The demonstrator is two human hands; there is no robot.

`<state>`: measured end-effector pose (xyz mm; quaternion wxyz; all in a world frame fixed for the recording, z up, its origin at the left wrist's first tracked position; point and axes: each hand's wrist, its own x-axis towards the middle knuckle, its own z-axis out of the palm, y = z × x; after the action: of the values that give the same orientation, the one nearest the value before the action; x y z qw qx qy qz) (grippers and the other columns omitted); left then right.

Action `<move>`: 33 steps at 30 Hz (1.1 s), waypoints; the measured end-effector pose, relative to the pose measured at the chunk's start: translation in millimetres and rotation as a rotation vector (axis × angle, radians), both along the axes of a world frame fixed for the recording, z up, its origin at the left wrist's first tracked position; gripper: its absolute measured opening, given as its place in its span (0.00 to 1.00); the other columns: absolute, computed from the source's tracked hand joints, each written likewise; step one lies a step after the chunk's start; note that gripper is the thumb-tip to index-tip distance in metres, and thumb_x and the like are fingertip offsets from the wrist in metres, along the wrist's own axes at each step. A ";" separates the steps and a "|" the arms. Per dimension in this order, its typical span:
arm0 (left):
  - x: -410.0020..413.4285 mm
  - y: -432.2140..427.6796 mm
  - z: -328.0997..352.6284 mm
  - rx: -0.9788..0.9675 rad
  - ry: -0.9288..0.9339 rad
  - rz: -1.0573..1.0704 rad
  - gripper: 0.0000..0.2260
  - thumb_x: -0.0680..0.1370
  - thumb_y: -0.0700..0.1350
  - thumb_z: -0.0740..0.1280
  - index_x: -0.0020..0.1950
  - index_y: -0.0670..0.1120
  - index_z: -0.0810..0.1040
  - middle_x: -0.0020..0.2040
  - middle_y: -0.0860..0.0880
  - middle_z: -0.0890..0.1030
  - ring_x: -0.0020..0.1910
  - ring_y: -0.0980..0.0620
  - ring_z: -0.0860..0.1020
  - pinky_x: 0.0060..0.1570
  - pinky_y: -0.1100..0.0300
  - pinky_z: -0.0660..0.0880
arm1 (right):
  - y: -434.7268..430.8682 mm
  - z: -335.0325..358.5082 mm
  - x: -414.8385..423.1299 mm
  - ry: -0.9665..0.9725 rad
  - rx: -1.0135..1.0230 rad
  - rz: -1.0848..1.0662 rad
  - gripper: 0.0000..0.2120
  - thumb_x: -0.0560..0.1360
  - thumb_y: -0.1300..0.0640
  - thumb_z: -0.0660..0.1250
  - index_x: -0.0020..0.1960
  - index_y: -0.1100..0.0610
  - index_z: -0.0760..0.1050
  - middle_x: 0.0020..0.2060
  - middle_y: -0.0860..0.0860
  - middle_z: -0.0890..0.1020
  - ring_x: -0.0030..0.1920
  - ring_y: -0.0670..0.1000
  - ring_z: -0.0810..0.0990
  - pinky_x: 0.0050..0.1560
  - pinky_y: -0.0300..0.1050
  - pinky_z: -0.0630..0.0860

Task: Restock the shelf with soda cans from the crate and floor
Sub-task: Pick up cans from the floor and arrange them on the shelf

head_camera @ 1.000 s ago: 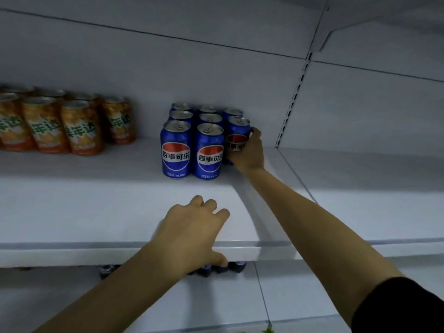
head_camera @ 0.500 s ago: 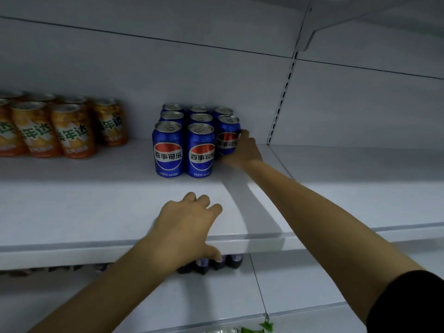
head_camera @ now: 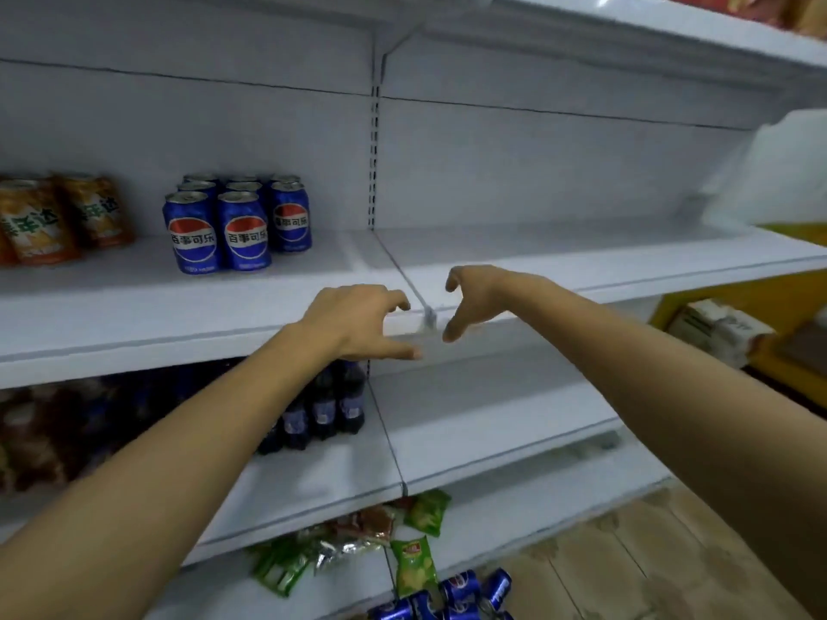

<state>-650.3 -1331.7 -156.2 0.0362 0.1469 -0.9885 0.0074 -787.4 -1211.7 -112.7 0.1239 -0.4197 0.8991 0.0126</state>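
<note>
Several blue soda cans stand in a tight block on the white shelf, left of the upright post. More blue cans lie on the floor at the bottom edge. My left hand hovers over the shelf's front edge, fingers spread and empty. My right hand is just to its right, thumb and fingers apart, holding nothing. Both hands are well clear of the cans on the shelf.
Orange cans stand at the far left of the same shelf. Dark bottles fill the shelf below. Green snack bags lie low down. A white bag sits on the shelf at right; a yellow stand with a box is beyond.
My right hand has let go of the rightmost blue can and pulled back to the shelf's front edge. My left hand lifted off the edge. The view swung right and down.
</note>
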 end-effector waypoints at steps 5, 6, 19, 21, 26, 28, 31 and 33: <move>-18.5 88.9 -48.4 0.091 -0.071 -0.103 0.38 0.70 0.71 0.63 0.74 0.54 0.61 0.71 0.53 0.71 0.67 0.49 0.70 0.57 0.51 0.72 | 118.2 -34.8 -9.1 -0.057 0.052 -0.181 0.42 0.68 0.48 0.76 0.74 0.58 0.59 0.71 0.56 0.67 0.68 0.59 0.69 0.65 0.52 0.69; -20.4 102.0 -62.2 0.107 -0.095 -0.101 0.38 0.70 0.71 0.63 0.75 0.54 0.60 0.71 0.52 0.70 0.68 0.48 0.70 0.58 0.51 0.72 | 138.4 -46.1 -8.9 -0.076 0.048 -0.211 0.42 0.68 0.48 0.76 0.74 0.58 0.59 0.71 0.56 0.68 0.68 0.59 0.69 0.64 0.51 0.69; 53.1 188.2 -306.2 0.437 -0.656 -0.071 0.36 0.68 0.67 0.67 0.72 0.54 0.65 0.70 0.49 0.68 0.67 0.48 0.68 0.58 0.55 0.71 | 283.5 -327.1 51.8 -0.583 0.305 -0.551 0.41 0.68 0.47 0.76 0.73 0.59 0.60 0.69 0.57 0.70 0.67 0.58 0.70 0.64 0.50 0.71; 59.2 179.7 -333.6 0.491 -0.726 -0.080 0.32 0.72 0.60 0.70 0.73 0.53 0.65 0.70 0.49 0.69 0.67 0.48 0.69 0.53 0.60 0.68 | 284.5 -362.2 61.5 -0.658 0.323 -0.594 0.41 0.68 0.47 0.75 0.73 0.58 0.60 0.69 0.57 0.70 0.67 0.58 0.71 0.64 0.51 0.71; 69.9 160.1 -414.7 0.596 -0.896 -0.043 0.34 0.73 0.60 0.69 0.75 0.51 0.62 0.72 0.49 0.68 0.69 0.48 0.68 0.63 0.53 0.69 | 278.3 -450.7 80.4 -0.808 0.300 -0.682 0.38 0.70 0.47 0.74 0.73 0.57 0.61 0.68 0.57 0.71 0.65 0.58 0.71 0.58 0.47 0.71; 67.3 157.1 -449.6 0.624 -0.935 -0.061 0.30 0.74 0.58 0.68 0.73 0.51 0.65 0.69 0.49 0.70 0.67 0.49 0.70 0.60 0.57 0.71 | 276.2 -488.2 90.2 -0.830 0.279 -0.714 0.36 0.71 0.47 0.72 0.72 0.57 0.62 0.66 0.57 0.73 0.64 0.57 0.72 0.56 0.47 0.71; 62.9 165.0 -501.7 0.681 -0.949 -0.065 0.27 0.75 0.55 0.69 0.71 0.49 0.68 0.66 0.48 0.74 0.63 0.49 0.74 0.54 0.58 0.71 | 279.7 -548.2 110.8 -0.892 0.302 -0.761 0.32 0.71 0.47 0.71 0.70 0.56 0.64 0.63 0.56 0.75 0.62 0.57 0.74 0.56 0.48 0.73; 62.0 175.9 -537.8 0.750 -0.953 -0.022 0.26 0.74 0.54 0.70 0.70 0.48 0.70 0.65 0.48 0.75 0.61 0.49 0.76 0.54 0.58 0.73 | 287.3 -584.3 123.9 -0.939 0.309 -0.805 0.30 0.72 0.48 0.71 0.69 0.56 0.65 0.63 0.56 0.75 0.62 0.58 0.75 0.58 0.50 0.74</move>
<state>-588.3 -1155.8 -694.1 -0.4647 0.1198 -0.8325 -0.2769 -663.5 -924.3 -696.9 0.5590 0.0129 0.8241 -0.0909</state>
